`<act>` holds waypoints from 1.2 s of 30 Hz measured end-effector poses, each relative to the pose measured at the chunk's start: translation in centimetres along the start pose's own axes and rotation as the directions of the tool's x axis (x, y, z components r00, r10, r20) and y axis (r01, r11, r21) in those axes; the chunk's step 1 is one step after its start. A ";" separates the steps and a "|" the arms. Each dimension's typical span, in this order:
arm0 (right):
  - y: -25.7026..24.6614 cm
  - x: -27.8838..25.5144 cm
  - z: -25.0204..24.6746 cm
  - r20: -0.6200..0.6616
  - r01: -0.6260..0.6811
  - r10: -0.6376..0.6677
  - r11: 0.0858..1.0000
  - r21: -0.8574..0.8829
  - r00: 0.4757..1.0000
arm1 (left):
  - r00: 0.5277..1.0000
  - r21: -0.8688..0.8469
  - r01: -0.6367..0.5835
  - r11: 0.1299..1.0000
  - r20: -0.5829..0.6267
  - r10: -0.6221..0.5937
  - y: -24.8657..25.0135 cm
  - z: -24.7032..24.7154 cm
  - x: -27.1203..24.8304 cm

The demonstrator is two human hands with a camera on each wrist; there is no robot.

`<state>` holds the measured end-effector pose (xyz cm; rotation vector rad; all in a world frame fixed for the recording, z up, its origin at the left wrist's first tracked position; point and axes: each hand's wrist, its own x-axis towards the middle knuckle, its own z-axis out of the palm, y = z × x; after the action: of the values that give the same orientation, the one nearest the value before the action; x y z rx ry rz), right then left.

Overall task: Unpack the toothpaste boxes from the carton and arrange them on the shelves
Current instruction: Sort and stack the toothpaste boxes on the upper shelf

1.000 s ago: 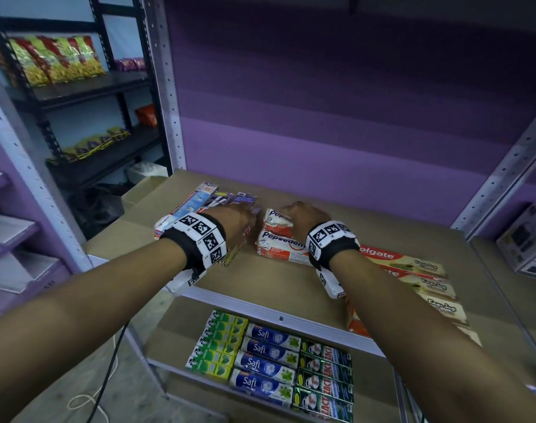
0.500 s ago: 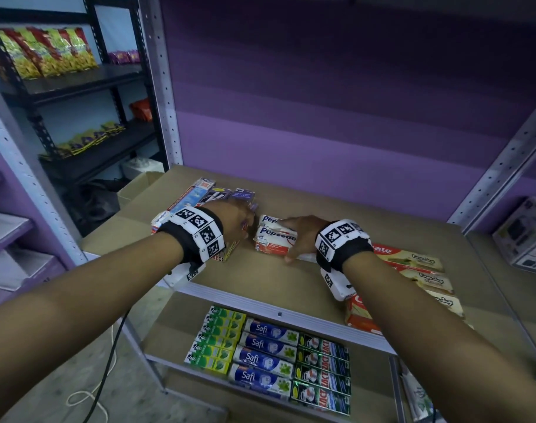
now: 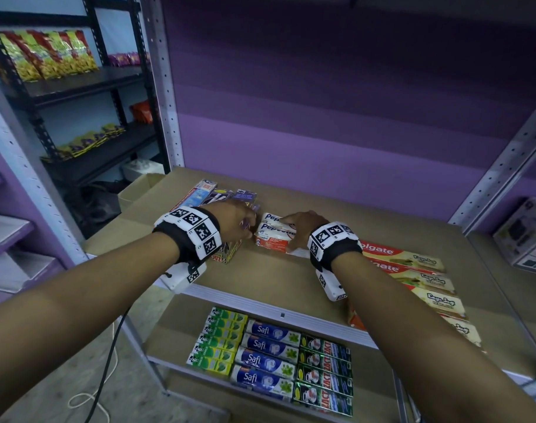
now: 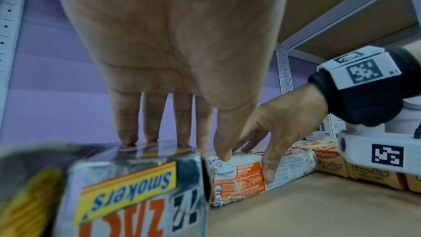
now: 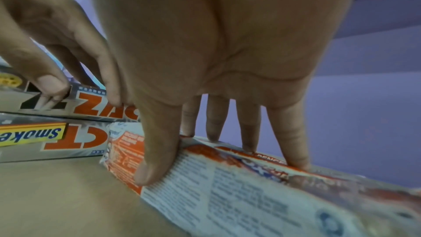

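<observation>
A shrink-wrapped Pepsodent pack (image 3: 274, 236) (image 4: 241, 174) (image 5: 227, 186) lies on the brown middle shelf (image 3: 260, 276). My right hand (image 3: 297, 230) (image 5: 205, 154) holds it, fingers over its top and thumb on its near side. Right beside it on the left sits a silver Zact Smokers pack (image 3: 227, 254) (image 4: 127, 186) (image 5: 56, 140). My left hand (image 3: 236, 221) (image 4: 177, 147) rests straight fingers on top of the Zact pack, and its thumb tip touches the Pepsodent pack's end. No carton shows near my hands.
Colgate boxes (image 3: 404, 261) lie in a row to the right on the same shelf. The lower shelf holds rows of green, Safi (image 3: 266, 355) and Zact boxes. Grey uprights (image 3: 160, 87) frame the bay. An open cardboard box (image 3: 138, 187) sits behind left.
My right hand has slid from the top of the Pepsodent pack to grip it with the thumb on its near side. The left hand stays on the Zact pack.
</observation>
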<state>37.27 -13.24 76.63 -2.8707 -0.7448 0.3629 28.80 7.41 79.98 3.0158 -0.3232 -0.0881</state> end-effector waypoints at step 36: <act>-9.7 0.4 0.4 0.050 0.233 -0.236 0.971 0.050 0.971 | 0.836 -0.168 0.537 0.827 -0.027 -0.548 -12.7 1.2 -2.6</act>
<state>33.02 -4.63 78.17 -2.7010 -1.0589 0.4217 28.81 20.23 77.46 2.8440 0.5380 -0.0425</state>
